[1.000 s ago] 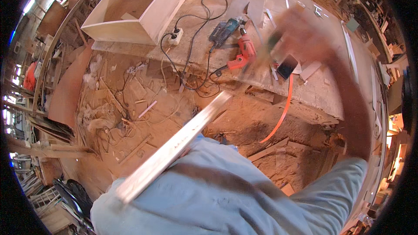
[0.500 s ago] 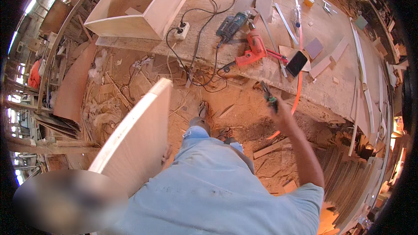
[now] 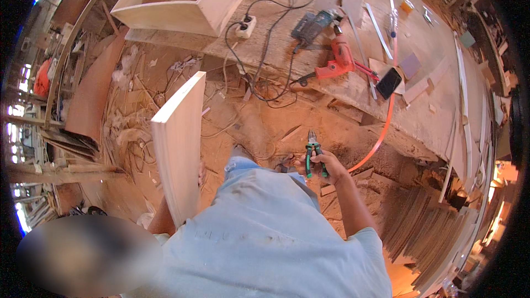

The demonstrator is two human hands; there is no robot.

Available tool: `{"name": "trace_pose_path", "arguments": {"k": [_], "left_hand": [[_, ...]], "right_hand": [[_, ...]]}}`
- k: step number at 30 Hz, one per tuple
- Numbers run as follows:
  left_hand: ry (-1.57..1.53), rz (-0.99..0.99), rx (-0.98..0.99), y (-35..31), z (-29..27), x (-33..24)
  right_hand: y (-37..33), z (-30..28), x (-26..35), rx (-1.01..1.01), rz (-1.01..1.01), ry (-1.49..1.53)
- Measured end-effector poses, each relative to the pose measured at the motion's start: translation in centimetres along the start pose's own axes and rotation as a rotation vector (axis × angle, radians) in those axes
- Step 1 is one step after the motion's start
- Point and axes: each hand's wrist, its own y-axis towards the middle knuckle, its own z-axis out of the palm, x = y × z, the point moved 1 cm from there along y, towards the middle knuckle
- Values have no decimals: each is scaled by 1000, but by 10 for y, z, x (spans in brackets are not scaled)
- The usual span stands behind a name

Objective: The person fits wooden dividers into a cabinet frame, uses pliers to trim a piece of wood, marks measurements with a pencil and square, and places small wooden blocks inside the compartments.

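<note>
A pale wooden panel (image 3: 185, 149) stands on edge at my left side. My left hand (image 3: 202, 174) grips it, with a few fingertips showing on its right face and the rest of the hand hidden behind the board. In front of my body, my right hand (image 3: 327, 166) is closed around a pair of pliers (image 3: 313, 152) with green and black handles. Their metal jaws point away from me and are slightly parted. Nothing sits between the jaws. The pliers are apart from the panel.
Ahead is a wooden workbench (image 3: 265, 49) bearing an open wooden box (image 3: 176, 16), a socket block (image 3: 246, 26), a red drill (image 3: 338, 58), a dark power tool (image 3: 314, 27) and a phone (image 3: 389, 83). An orange hose (image 3: 381, 138) hangs off its edge. Scraps and sawdust litter the floor.
My right hand has brought the pliers back from the bench edge to in front of my body. The panel in my left hand has swung to a steeper angle. The view has shifted slightly.
</note>
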Motion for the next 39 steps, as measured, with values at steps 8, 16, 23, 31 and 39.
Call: {"name": "trace_pose_path", "arguments": {"k": [8,16,23,31,39], "left_hand": [[-218,71,-7,-20,-89,31],[-701,246,329,-47,-187,89],[-154,203,-692,-106,-213,-31],[522,348,-1560,-225,-232,-196],[1097,243,-1846,-217,-256,-293]], "right_hand": [[77,34,-13,-63,147,-510],[139,63,12,-249,-5,-592],[249,131,196,-876,-746,-1705],[331,237,243,-500,-826,-1480],[275,587,90,133,-807,-1183]]}}
